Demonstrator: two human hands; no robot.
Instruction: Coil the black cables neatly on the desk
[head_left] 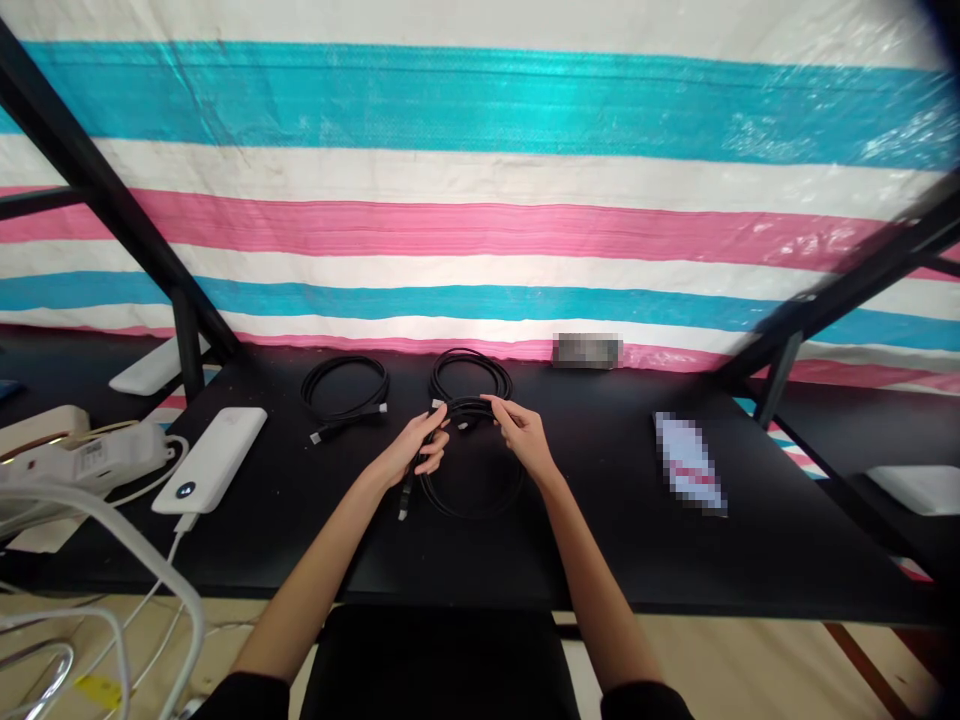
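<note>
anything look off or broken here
Nothing looks spilled or broken; the black cables are neatly coiled. Slightly untidy: at left, a white cord runs from the power bank off the front edge of the desk, where it might snag. The pixelated patches can't be judged.

cable (472,404): partly behind left hand (417,446) | rear block (587,351): pixelated | blue object (9,388): cut off

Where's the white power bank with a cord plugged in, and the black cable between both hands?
White power bank (211,458): head view, middle of its top face.
Black cable (475,405): head view, its bunched strands.
</note>
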